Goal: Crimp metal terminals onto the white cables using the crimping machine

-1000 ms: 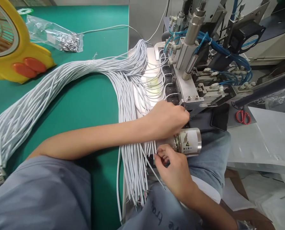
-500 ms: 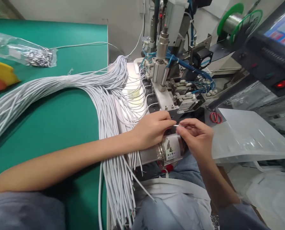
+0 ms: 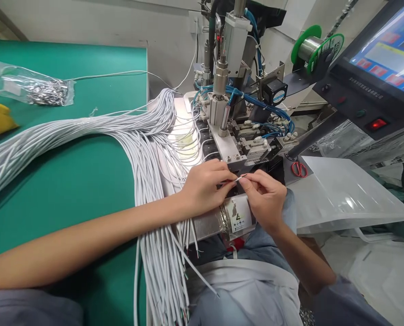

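My left hand [image 3: 210, 185] pinches a white cable [image 3: 237, 179] near its end, in front of the soldering machine [image 3: 229, 122]. Thumb and fingers of my right hand [image 3: 266, 194] close on the thin wires at the tip of that same cable, so the two hands almost touch. A dark wire end shows between them; the rest of the tip is hidden by the fingers. Under my left forearm runs a thick bundle of white cables [image 3: 154, 181], several with stripped, coloured ends hanging at the table's edge.
A clear bag of small metal parts [image 3: 49, 92] lies on the green table [image 3: 69, 176]. Right of the machine are a solder wire spool [image 3: 310, 47], a control screen [image 3: 388, 54], red-handled scissors [image 3: 299, 169] and a white plastic sheet [image 3: 340, 190]. A labelled packet [image 3: 239, 215] sits below my hands.
My right hand has come closer to my left, its fingers now closed more tightly on the cable tip. The whole view has shifted slightly.
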Tool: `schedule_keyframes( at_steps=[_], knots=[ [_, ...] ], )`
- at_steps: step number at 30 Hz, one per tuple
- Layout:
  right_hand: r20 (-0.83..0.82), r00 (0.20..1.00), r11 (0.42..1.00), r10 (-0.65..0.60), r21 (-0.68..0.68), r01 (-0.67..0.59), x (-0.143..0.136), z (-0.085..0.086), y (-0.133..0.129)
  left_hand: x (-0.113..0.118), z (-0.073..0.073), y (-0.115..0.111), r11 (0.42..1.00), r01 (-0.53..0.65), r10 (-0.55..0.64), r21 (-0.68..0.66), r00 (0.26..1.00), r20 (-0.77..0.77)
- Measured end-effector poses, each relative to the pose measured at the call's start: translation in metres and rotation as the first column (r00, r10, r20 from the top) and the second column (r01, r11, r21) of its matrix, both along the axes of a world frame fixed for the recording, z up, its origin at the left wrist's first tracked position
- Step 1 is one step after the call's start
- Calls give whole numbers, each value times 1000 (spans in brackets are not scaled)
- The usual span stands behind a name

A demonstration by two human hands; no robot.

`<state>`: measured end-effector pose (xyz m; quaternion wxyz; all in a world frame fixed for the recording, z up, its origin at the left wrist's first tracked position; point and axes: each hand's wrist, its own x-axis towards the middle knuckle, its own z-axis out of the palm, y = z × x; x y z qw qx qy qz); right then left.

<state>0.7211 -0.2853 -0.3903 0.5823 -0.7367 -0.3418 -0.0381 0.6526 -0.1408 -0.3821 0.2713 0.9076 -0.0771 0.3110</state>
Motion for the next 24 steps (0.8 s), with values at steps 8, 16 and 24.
schedule_keyframes(
  at_steps=[8,16,24],
  knots=[
    [52,999,996,-11,-83,16,-5,5,4,-1,1,0,986,-137,135,98,990,25],
    [-229,973,997,2,76,16,-2,6,11,1,0,3,999,-44,48,-25,983,176],
    [-257,942,969,214,177,-172,15,0,5,3,-1,7,981,156,-146,-112,985,96]
  ],
)
